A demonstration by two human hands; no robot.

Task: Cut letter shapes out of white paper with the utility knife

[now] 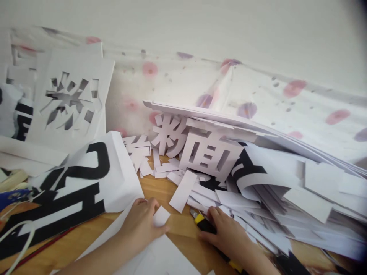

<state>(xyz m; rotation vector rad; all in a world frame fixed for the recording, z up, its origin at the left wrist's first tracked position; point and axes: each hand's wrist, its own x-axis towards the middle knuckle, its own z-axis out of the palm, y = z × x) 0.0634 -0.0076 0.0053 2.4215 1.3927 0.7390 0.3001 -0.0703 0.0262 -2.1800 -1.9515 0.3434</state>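
- The left hand (143, 217) is reaching over a white board (169, 256) on the wooden table (183, 233); its thumb and index finger are standing apart on either side of a small white piece (161, 216), and whether they are gripping it I cannot tell.
- The right hand (226, 229) is curling its fingers and thumb around a black-and-yellow utility knife (205, 223), whose blade end is pointing away from the person, just beside the scraps.
- A loose white strip (183, 191) is lying ahead of and between the hands, partly resting on other offcuts.
- A heap of white scraps (246, 202) is crowding the space beyond and beside the right hand.
- Large white boards (200, 110) are slanting above the heap, along a curtain (172, 84) with pink and purple spots.
- A white cable (31, 233), a red rod (46, 248) and a blue item (14, 198) are lying at the far left.
- Two cut-out characters are standing at the back, reading 粉 (166, 133) and 面 (190, 156).
- A stencil board (94, 68) is leaning at the left, its holes resembling 粉.
- A printed sheet (120, 183) left of the left hand is showing bold black strokes, and a curled sheet (275, 160) at the right is showing more; neither is giving a whole readable character.
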